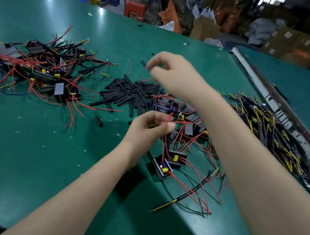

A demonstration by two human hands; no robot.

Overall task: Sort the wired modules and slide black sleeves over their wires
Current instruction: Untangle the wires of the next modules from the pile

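On the green table [42,149] lies a pile of black sleeves [129,92] in the middle. Left of it sits a heap of wired modules [43,70] with red wires, some sleeved in black. A second cluster of modules [180,134] with bare red wires lies under my hands. My left hand [148,126] pinches red wires just above that cluster. My right hand [171,73] is raised over the sleeve pile, blurred, with fingers curled; a small dark piece shows at its fingertips, but I cannot tell whether it is held.
A bundle of black and yellow wires [270,132] lies at the right beside a metal rail [258,81] dividing the tables. One black-and-yellow cable [188,194] lies near the front edge. Boxes, stools and crates stand beyond the table's far edge.
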